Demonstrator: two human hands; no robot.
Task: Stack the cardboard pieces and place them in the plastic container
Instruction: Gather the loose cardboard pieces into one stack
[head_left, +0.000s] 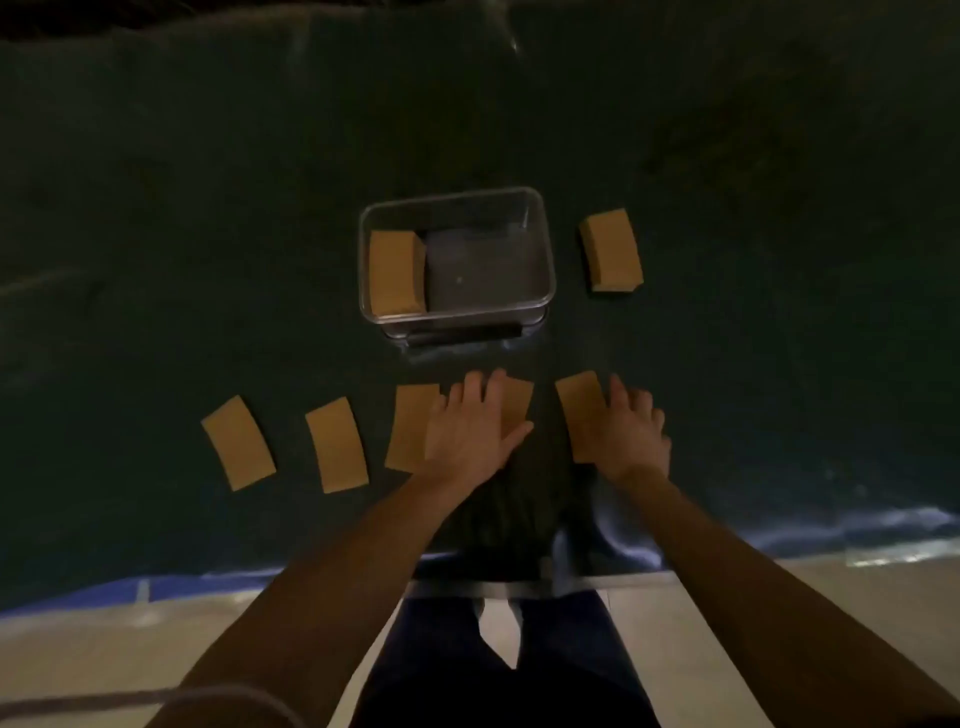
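- Cardboard pieces (238, 442) lie along the near side of a dark-covered desk (156, 208) in a dim room; pale floor (78, 649) below.
- One stack (395, 273) sits in the plastic container (540, 249).
- Both hands, left (470, 428) and right (634, 431), rest open and flat on pieces.

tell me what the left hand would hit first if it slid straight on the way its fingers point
Probably the plastic container: the left hand, lying flat on a cardboard piece, points up and slightly right toward its near wall, with only dark cloth between. Depth is hard to judge.

Left hand (470, 431) and right hand (631, 434) flat, palms down, fingers (475, 387) spread.
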